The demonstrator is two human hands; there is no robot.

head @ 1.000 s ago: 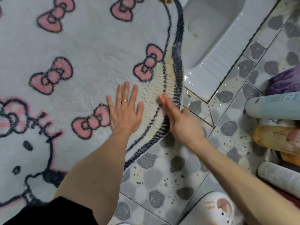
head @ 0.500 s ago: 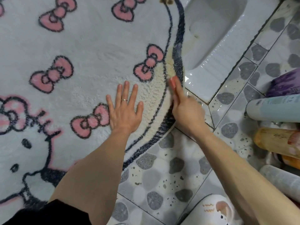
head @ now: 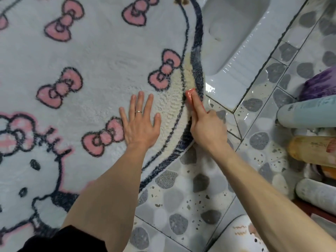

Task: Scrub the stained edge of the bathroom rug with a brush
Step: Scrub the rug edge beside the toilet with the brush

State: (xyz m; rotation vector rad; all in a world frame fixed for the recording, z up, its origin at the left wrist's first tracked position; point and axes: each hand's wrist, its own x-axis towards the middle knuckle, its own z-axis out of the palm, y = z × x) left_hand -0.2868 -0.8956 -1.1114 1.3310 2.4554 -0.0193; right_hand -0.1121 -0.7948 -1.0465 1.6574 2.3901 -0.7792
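Observation:
A white bathroom rug (head: 94, 73) with pink bows and a dark border covers the left of the floor. A yellowish stained strip (head: 188, 73) runs along its right edge. My left hand (head: 141, 122) lies flat on the rug, fingers spread, just left of the stain. My right hand (head: 206, 124) grips a small orange-pink brush (head: 190, 94), index finger stretched along its back. The brush head presses on the stained strip by the dark border; most of the brush is hidden under my fingers.
A white squat toilet pan (head: 236, 42) lies right beside the rug's stained edge. Several bottles (head: 307, 113) lie on their sides at the right. Grey pebble-pattern tiles (head: 190, 197) fill the floor below, and a white slipper (head: 241, 233) sits at the bottom right.
My right hand pushed the brush up along the stained edge, then drew it slightly back down. My left hand stayed flat in place.

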